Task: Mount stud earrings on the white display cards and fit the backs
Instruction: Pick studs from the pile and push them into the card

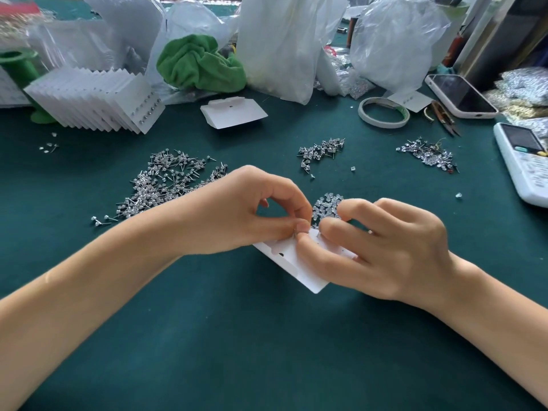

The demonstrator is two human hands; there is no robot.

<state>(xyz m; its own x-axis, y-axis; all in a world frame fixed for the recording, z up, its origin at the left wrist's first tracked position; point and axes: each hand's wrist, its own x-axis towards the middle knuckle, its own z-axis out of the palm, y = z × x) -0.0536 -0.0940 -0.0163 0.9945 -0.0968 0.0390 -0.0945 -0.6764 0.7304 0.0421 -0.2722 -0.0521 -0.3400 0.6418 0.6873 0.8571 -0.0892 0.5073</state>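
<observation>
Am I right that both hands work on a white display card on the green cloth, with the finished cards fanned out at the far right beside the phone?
Not quite. The head view shows the finished cards fanned out at the far left, not by the phone. The rest holds: left hand and right hand work on the white display card over the green cloth.

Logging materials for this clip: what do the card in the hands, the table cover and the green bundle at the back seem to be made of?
Card: apparently thin matte white cardstock, with a die-cut notch and punched hole.
Table cover: probably felt or similar cloth, dark teal, with no glare.
Green bundle: soft fabric, perhaps terry or fleece, crumpled into deep folds.
</observation>
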